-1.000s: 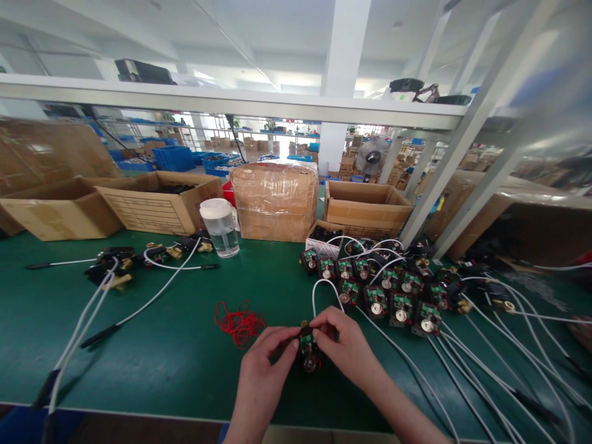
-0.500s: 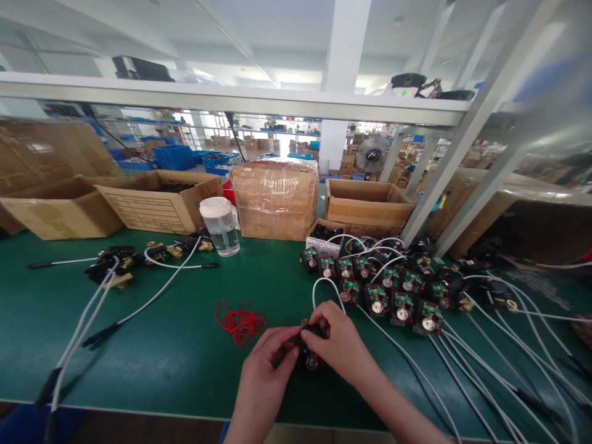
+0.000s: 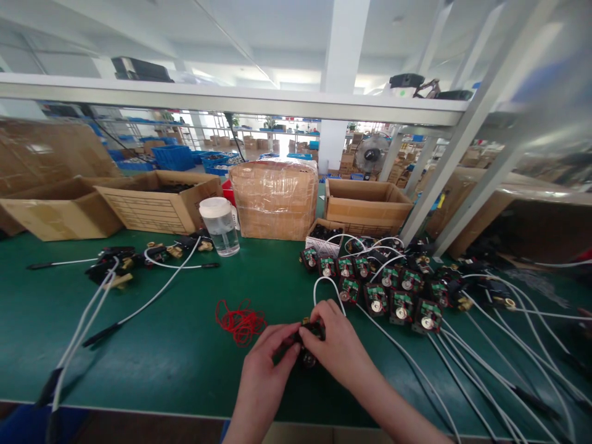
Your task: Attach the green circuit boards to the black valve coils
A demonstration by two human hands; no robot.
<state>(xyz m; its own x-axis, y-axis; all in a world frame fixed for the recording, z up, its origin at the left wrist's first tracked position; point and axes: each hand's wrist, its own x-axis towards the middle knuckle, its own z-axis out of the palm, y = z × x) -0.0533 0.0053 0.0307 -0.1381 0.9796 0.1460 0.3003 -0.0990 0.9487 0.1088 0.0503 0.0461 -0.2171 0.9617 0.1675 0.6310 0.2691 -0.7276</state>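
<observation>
Near the front of the green table, my left hand (image 3: 272, 357) and my right hand (image 3: 337, 342) close from both sides on a small dark device (image 3: 309, 356) with a round metal part at its lower end. My fingertips meet at its upper part and hide most of it. A white cable (image 3: 329, 280) loops up behind my right hand. To the left of the device lies a tangle of thin red wire (image 3: 241, 322). Just right of my hands stand several similar black units (image 3: 376, 299) with green circuit boards and round metal discs.
A lidded plastic water jug (image 3: 221, 227) stands before a taped cardboard box (image 3: 274, 200). Several brass-fitted black parts with white cables (image 3: 113, 265) lie at left. A small white box (image 3: 324, 240) holds black parts. Metal posts (image 3: 456, 160) rise at right, and a shelf (image 3: 231, 98) crosses above.
Both hands stay on the device, with only slight finger shifts. The device appears to have tilted a little, and its round metal part shows slightly further left.
</observation>
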